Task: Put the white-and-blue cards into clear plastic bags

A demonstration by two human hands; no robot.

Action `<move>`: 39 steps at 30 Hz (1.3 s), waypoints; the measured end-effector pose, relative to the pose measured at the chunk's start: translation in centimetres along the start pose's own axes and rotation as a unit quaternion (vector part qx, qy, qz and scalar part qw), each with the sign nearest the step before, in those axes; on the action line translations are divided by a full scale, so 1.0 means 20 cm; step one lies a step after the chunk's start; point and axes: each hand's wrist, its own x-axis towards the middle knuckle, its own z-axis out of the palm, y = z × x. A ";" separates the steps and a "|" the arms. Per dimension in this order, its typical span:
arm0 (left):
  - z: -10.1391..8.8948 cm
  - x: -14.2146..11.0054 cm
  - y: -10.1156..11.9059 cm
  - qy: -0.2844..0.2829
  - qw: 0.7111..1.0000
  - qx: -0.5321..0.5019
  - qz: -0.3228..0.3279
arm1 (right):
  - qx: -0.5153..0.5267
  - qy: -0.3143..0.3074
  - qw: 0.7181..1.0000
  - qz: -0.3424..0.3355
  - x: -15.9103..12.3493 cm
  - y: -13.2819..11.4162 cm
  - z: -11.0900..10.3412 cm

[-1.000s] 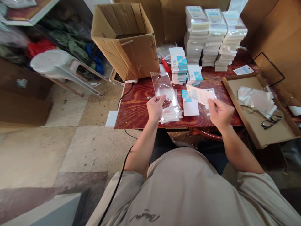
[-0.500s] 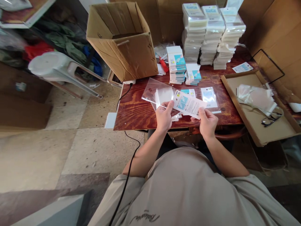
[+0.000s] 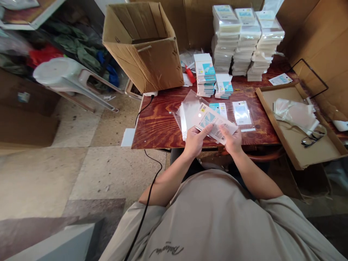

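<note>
Your left hand [image 3: 195, 140] pinches the clear plastic sleeve [image 3: 191, 108], and your right hand [image 3: 231, 139] grips the printed card [image 3: 214, 124], which lies partly inside that sleeve. Both hover over the near edge of the wooden table [image 3: 157, 125]. Left of the sleeve the glossy grained tabletop is bare; just right of it lie 2 flat packets [image 3: 241, 113].

Beige short-sleeved T-shirt [image 3: 217, 217], dark cursive script printed on chest; forearms bare.
</note>
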 end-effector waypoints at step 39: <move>-0.42 0.43 0.20 0.161 0.718 0.676 -0.042 | -0.532 0.289 0.792 -0.077 0.35 0.17 -0.67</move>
